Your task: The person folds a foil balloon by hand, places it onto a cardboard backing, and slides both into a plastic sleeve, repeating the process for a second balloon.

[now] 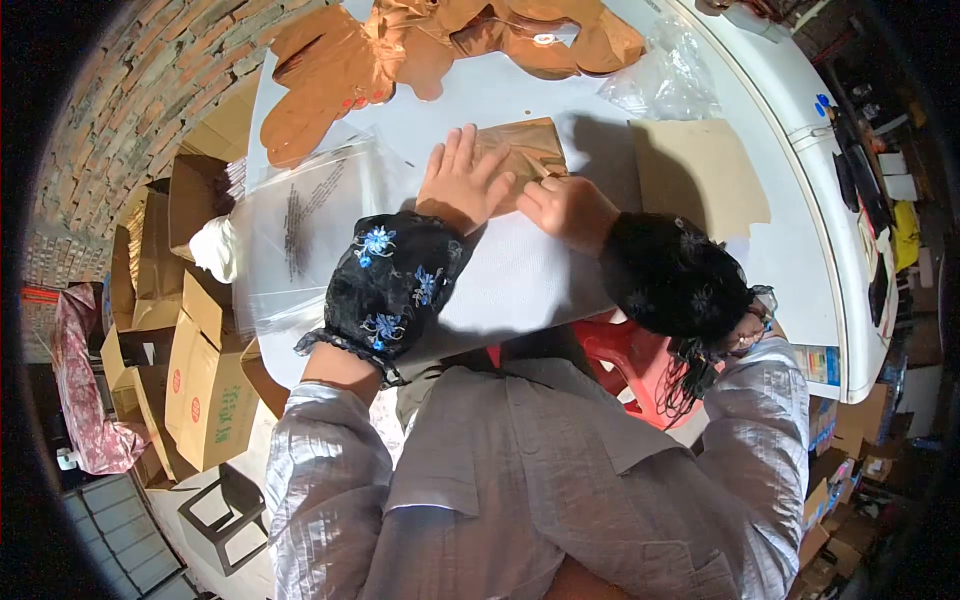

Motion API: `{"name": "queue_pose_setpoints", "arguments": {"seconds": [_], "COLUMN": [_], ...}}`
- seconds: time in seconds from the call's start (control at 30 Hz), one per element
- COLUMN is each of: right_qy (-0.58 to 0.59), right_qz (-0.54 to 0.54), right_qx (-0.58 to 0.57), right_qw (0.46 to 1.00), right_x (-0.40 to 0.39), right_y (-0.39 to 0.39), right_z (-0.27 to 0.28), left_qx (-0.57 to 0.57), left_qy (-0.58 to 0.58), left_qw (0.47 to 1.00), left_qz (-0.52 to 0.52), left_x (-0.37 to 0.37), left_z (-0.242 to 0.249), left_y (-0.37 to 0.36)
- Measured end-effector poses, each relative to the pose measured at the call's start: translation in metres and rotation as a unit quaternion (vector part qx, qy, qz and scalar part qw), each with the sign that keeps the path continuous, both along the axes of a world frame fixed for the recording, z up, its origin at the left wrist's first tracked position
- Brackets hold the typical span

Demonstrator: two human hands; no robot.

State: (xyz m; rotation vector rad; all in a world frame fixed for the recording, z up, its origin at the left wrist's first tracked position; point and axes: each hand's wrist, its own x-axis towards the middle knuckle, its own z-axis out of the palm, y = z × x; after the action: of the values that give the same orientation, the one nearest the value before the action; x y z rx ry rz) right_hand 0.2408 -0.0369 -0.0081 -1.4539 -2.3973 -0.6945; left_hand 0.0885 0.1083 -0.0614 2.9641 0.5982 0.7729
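A folded piece of shiny copper-coloured foil [535, 140] lies flat on the white table [510, 275]. My left hand [462, 188] rests palm down on its left part, fingers spread. At the foil's lower right edge, my right hand [572, 208] is closed, with thumb and forefinger pinching a raised edge of it. Beyond both hands, larger unfolded copper foil shapes [345, 75] with rounded lobes are spread over the far side of the table. Printed clear plastic bags [325, 215] lie in a stack left of my left hand.
A beige cardboard sheet [695, 170] lies to the right, with crumpled clear plastic [675, 75] behind it. Open cardboard boxes [205, 390] stand left of the table. A red plastic stool [635, 365] is under the near edge. A brick wall [150, 95] rises at the left.
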Motion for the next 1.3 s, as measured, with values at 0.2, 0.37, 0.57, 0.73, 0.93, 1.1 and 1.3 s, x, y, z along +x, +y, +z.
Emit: {"name": "queue_pose_setpoints", "arguments": {"seconds": [0.2,0.37,0.57,0.73,0.93,1.1,1.3], "right_qy": [0.071,0.307,0.768,0.882,0.875,0.903,0.899], "right_qz": [0.000,-0.123,-0.111,-0.077,-0.121,-0.152,-0.184], "right_qx": [-0.041,-0.131,-0.195,-0.156,-0.161,-0.155,-0.134], "right_qw": [0.997,0.934,0.600,0.437,0.440,0.371,0.375], "right_x": [0.007,0.000,0.026,0.044,0.039,0.023,0.008], "right_y": [0.005,-0.014,-0.037,-0.059,-0.087,-0.103,-0.117], "right_z": [0.000,0.024,0.040,0.026,-0.003,-0.023,-0.025], "left_qx": [-0.342,-0.724,-0.780,-0.831,-0.880,-0.854,-0.820], "left_qy": [-0.022,-0.238,-0.244,-0.221,-0.179,-0.195,-0.163], "left_qw": [0.937,0.638,0.571,0.505,0.433,0.477,0.549], "left_qz": [-0.072,-0.110,-0.071,-0.075,-0.074,-0.070,-0.023], "left_x": [-0.007,-0.011,-0.013,0.006,0.015,0.012,-0.018], "left_z": [0.032,0.034,0.060,0.057,0.059,0.067,0.057], "left_y": [0.025,0.038,0.003,-0.018,-0.029,-0.047,-0.075]}}
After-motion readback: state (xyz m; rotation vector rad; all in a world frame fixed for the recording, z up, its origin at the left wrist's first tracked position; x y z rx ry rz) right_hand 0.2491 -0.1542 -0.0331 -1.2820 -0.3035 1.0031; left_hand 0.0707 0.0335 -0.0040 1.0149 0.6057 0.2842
